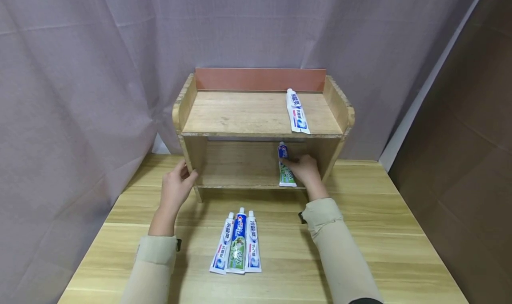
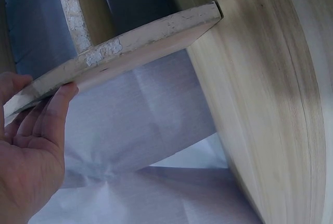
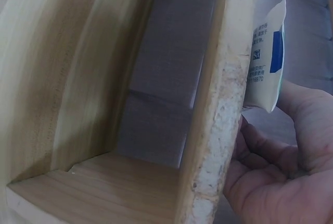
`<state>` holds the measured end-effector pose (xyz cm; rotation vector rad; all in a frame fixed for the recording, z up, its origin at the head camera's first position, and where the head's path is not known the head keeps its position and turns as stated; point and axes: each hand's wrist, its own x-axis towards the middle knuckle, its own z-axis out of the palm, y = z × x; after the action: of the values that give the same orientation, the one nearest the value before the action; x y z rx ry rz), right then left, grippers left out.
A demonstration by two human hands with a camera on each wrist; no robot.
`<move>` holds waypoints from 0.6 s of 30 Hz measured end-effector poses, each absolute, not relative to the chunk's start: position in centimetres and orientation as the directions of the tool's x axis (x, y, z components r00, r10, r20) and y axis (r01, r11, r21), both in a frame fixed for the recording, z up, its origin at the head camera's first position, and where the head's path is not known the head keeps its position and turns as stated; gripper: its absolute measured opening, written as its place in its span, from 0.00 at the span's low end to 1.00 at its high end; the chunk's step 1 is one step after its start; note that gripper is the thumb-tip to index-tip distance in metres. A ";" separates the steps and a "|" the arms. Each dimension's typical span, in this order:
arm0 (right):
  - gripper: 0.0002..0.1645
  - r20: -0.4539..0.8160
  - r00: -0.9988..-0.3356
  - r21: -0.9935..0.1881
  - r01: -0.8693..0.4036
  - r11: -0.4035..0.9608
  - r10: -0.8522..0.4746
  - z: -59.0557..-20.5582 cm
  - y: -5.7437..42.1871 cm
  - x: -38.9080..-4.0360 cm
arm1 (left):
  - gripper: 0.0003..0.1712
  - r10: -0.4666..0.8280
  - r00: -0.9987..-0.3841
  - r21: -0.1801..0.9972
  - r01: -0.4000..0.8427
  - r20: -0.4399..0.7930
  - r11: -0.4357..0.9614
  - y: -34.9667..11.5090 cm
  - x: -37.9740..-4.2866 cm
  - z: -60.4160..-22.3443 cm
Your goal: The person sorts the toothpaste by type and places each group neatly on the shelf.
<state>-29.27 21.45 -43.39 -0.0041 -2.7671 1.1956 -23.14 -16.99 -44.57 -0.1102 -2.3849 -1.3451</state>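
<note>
My right hand point(image 1: 306, 170) holds a green-and-blue toothpaste tube point(image 1: 286, 176) over the lower board of a small wooden shelf point(image 1: 236, 164), cap toward the back. In the right wrist view the tube's printed back point(image 3: 265, 60) shows just past the board's front edge, with the thumb against its far side. My left hand point(image 1: 176, 186) grips the shelf's left side panel point(image 2: 151, 34), thumb on one face and fingers on the other. A white toothpaste tube point(image 1: 297, 113) lies on the upper board, right of the middle.
On the table point(image 1: 372, 233) before the shelf, a blue-and-green tube point(image 1: 238, 242) lies between two white tubes, one on the left point(image 1: 222, 246) and one on the right point(image 1: 253, 244). A grey curtain point(image 1: 248, 24) hangs behind; a brown surface point(image 1: 460, 162) stands at the right.
</note>
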 end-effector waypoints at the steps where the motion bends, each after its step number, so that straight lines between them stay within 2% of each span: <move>1: 0.29 0.120 -0.992 -0.726 -0.053 0.685 0.050 -43.4 21.5 -29.3 | 0.22 -0.125 -0.916 0.804 0.261 0.381 0.534 -17.0 -23.1 -44.5; 18: 0.31 0.096 -0.993 -0.727 -0.027 0.686 0.062 -43.5 21.5 -29.5 | 0.22 -0.134 -0.911 0.802 0.263 0.389 0.537 -16.9 -23.1 -44.6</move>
<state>-29.46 21.46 -43.47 -0.0290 -2.7798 1.2009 -23.08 -16.92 -44.56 -0.1050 -2.3720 -1.3365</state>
